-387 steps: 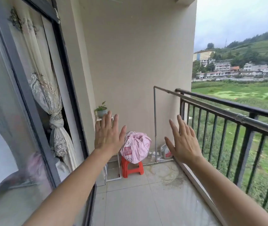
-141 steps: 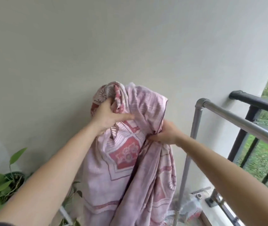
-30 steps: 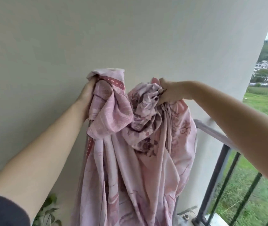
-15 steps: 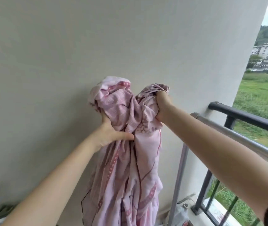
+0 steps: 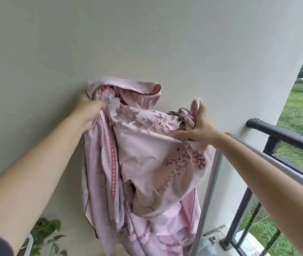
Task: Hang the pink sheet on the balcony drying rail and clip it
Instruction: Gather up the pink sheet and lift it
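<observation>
**A:** Where does your left hand (image 5: 89, 111) stand?

**B:** It is high on the left, close to the wall (image 5: 147, 43), and clenched round a bunched top corner of the sheet (image 5: 147, 163).

**A:** And the sheet itself?

**B:** It is in the air between your two hands and not on anything yet. The stretch you hold runs left to right and dips a little toward the right. The rest hangs in a crumpled mass, so its long axis points straight down, with the tail falling out of view at the bottom. No clean edge shows, and I cannot tell which hem you have.

**A:** What about the right hand (image 5: 198, 130)?

**B:** Its fingers are curled round a wad of fabric, the thumb is stretched out flat along the cloth, and one finger is raised.

**A:** What does the next move turn on?

**B:** It turns on the rail (image 5: 294, 174). The rail starts just right of and below your right hand, then runs near and right, inside the black railing (image 5: 285, 135). Your right hand is much the nearer one, and your left hand is well apart from the rail. I would judge that the held span lies across the rail's line. You would have to swing the span round to lie along the rail and lift it over. No clip is in view.
</observation>
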A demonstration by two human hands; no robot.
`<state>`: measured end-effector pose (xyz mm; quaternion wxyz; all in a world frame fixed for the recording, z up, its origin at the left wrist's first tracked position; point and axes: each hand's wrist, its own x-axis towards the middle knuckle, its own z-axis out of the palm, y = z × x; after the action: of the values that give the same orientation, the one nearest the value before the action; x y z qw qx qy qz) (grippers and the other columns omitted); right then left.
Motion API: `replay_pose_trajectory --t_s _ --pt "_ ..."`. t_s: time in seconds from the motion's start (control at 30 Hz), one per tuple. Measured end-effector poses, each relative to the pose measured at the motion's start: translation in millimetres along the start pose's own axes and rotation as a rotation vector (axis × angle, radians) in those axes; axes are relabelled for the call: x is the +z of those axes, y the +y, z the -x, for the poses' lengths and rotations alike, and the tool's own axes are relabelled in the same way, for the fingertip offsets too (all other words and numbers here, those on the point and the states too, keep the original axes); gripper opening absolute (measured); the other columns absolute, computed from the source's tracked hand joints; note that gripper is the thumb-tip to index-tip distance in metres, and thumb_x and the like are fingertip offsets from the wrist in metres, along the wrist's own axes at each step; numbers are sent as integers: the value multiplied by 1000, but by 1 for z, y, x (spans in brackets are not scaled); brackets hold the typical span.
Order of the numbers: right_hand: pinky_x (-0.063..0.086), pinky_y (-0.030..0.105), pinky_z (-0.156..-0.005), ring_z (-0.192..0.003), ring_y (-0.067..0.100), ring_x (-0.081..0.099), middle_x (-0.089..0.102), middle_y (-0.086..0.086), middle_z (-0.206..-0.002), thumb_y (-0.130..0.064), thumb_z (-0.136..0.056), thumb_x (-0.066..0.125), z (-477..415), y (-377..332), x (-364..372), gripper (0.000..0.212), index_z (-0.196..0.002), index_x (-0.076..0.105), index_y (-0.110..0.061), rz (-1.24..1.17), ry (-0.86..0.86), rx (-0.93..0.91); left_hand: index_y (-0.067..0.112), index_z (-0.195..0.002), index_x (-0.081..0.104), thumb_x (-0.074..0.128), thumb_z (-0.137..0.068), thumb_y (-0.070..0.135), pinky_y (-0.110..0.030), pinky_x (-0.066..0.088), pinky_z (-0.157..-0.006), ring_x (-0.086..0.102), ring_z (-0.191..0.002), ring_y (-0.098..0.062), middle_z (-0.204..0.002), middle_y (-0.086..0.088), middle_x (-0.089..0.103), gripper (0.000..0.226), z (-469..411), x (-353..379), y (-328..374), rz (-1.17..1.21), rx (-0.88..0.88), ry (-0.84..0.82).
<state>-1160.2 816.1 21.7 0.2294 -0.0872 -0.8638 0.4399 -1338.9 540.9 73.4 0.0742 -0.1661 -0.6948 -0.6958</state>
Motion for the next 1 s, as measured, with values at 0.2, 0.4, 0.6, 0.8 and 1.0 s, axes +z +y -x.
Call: replay_pose_trajectory --t_s 0.2,0.4,0.6,0.8,1.0 --pt "32 54 -114 -137 32 40 32 16 -151 -71 -32 91 29 32 28 171 -139 -41 -48 356 -395 131 11 -70 61 51 -62 -15 -25 52 -56 64 -64 -21 -63 -1 59 28 -1 13 80 143 37 -13" --pt "6 49 -120 -143 31 16 22 6 -142 -83 -44 71 34 49 79 142 -151 5 -18 705 47 -67 8 -53 54 53 -46 2 -28 47 -60 53 -59 -26 -61 -9 50 10 20 29 110 311 40 -195" --pt "32 43 -104 -109 29 43 43 3 -111 -51 -57 65 -20 42 60 50 -101 62 -28 878 248 -88 17 -31 59 50 -75 -11 -20 46 -58 52 -42 -7 -40 7 55 53 16 20 99 132 142 -215" --pt "54 38 -74 -97 36 67 66 15 -104 -11 -62 77 -60 -14 -19 53 -111 56 -12 538 423 131 12 -92 71 60 -72 -2 -30 50 -77 65 -86 -21 -88 -4 69 26 8 -8 46 -333 184 -68" --pt "47 32 -89 -108 25 60 61 9 -117 -19 -89 62 -86 -69 -111 37 -124 56 -7 156 757 125 16 -94 64 64 -89 6 -2 40 -53 58 -66 8 -79 8 61 11 10 -9 9 -320 240 89"
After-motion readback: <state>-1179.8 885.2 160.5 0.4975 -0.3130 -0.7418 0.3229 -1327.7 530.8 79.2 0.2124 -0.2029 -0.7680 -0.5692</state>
